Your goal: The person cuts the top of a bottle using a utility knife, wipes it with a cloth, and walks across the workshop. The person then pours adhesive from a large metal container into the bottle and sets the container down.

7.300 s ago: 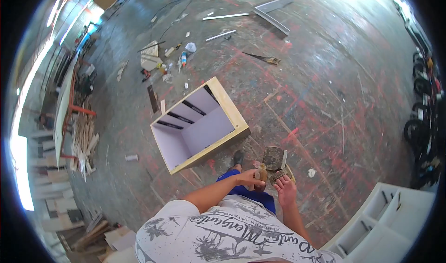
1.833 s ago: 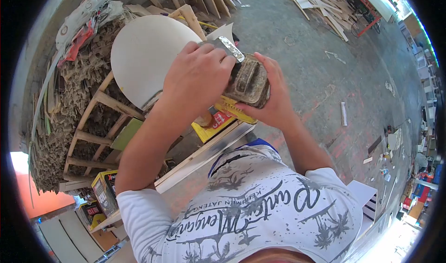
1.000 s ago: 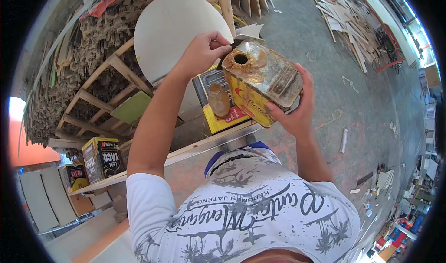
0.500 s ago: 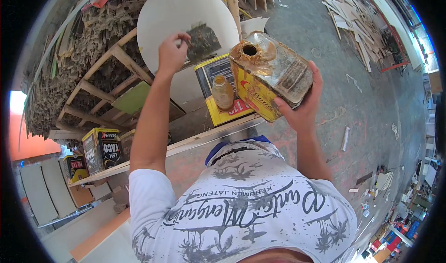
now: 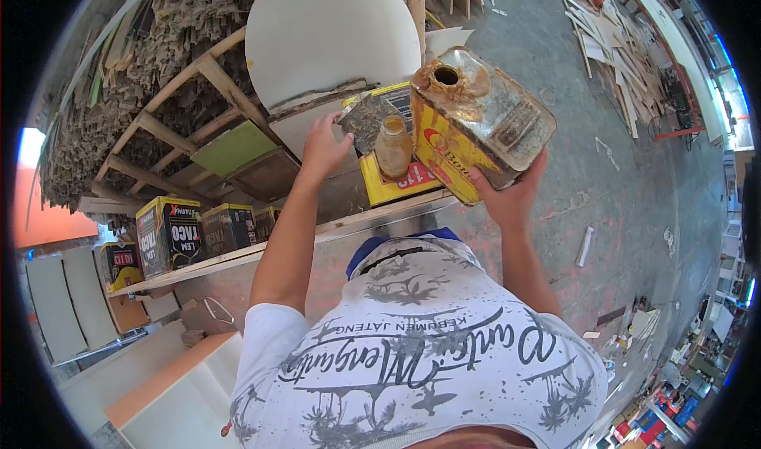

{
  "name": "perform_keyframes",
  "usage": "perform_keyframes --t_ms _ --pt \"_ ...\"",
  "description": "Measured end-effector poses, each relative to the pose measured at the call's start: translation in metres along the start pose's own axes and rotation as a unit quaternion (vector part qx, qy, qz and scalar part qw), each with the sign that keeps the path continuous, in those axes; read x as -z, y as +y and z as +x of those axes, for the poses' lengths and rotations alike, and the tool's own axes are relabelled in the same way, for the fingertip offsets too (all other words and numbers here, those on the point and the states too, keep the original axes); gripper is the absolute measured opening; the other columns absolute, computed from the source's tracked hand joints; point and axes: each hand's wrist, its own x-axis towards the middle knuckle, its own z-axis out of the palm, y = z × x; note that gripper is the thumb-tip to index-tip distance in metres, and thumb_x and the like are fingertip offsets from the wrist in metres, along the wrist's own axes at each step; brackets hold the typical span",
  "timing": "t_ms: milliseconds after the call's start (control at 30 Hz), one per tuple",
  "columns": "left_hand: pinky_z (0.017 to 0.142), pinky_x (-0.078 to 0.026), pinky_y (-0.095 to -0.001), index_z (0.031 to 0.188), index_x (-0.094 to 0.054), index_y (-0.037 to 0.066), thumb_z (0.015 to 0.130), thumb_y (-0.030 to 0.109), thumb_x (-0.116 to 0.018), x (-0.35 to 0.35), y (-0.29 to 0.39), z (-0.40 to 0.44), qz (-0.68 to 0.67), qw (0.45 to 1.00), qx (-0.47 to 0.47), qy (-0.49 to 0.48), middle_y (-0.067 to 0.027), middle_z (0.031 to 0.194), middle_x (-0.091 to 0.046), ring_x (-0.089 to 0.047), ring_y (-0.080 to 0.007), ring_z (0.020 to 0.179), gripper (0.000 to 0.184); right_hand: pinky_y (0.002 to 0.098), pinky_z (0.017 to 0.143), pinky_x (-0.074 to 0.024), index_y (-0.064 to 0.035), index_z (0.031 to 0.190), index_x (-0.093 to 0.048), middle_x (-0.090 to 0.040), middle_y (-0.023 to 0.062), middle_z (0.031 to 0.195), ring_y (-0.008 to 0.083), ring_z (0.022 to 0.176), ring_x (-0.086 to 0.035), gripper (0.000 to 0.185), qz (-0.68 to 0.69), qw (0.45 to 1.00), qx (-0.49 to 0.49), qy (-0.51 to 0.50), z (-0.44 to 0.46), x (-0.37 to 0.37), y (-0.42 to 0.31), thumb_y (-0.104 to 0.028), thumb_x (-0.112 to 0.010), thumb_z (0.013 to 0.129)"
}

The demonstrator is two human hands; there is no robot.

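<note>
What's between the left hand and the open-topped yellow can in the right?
In the head view, going from the left hand toward the yellow can: first the dark flat piece that hand holds, then the cloudy jar.

Soft, fairly even daylight fills the workshop, burning out to white at the left edge and flaring blue-white along the right. The metal can's top catches glints; shadow gathers behind the wooden frame. Fisheye distortion bows the plank, the corners fall black, and the far-right clutter seems slightly smeared.
</note>
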Motion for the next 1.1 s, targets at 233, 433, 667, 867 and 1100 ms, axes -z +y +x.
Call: perform_keyframes --t_ms 233,433,667,867,1100 --pt "0.107 -0.045 -0.0455 0.128 -0.064 0.008 0.089 0.025 -0.073 0.015 0.017 -0.005 -0.026 0.999 -0.023 0.027 -0.0169 0.137 -0.055 -0.054 -0.0369 0.127 0.044 0.0381 0.109 -0.0442 0.0054 0.154 -0.028 -0.051 0.0151 0.141 0.0242 0.129 -0.052 0.111 0.163 0.986 -0.01 0.03 0.013 -0.004 -0.003 -0.021 -0.095 0.07" --pt "0.099 -0.048 -0.0427 0.126 -0.064 0.007 0.094 0.028 -0.068 0.031 0.049 -0.02 -0.161 0.981 -0.075 0.079 -0.0154 0.126 -0.061 -0.06 -0.0319 0.119 0.038 0.0381 0.108 -0.0452 0.0066 0.156 -0.028 -0.052 0.0169 0.143 0.0246 0.13 -0.053 0.111 0.137 0.991 0.005 0.004 0.029 0.016 -0.005 -0.018 -0.094 0.07" --pt "0.093 -0.048 -0.0405 0.129 -0.061 0.007 0.094 0.06 -0.062 0.037 0.085 -0.042 -0.305 0.935 -0.164 0.075 -0.0134 0.126 -0.063 -0.06 -0.0285 0.118 0.064 0.0381 0.11 -0.0439 0.0075 0.156 -0.028 -0.053 0.0173 0.143 0.025 0.131 -0.054 0.112 0.074 0.996 0.019 -0.05 0.051 0.041 -0.024 -0.019 -0.095 0.069" --pt "0.097 -0.048 -0.0427 0.135 -0.056 0.007 0.076 0.068 -0.078 0.031 0.1 -0.052 -0.306 0.926 -0.216 0.046 -0.0133 0.131 -0.06 -0.058 -0.0315 0.123 0.087 0.0377 0.114 -0.0399 0.0105 0.157 -0.025 -0.051 0.0195 0.147 0.0246 0.134 -0.052 0.119 -0.074 0.984 0.066 -0.145 0.088 0.078 -0.066 -0.021 -0.095 0.066" --pt "0.107 -0.046 -0.0473 0.134 -0.055 0.007 0.068 0.048 -0.092 0.02 0.098 -0.065 -0.28 0.937 -0.204 0.041 -0.0148 0.133 -0.059 -0.057 -0.036 0.124 0.086 0.0394 0.114 -0.0408 0.0074 0.158 -0.026 -0.053 0.0217 0.146 0.0278 0.134 -0.054 0.121 -0.261 0.928 0.15 -0.218 0.117 0.089 -0.13 -0.026 -0.096 0.065"
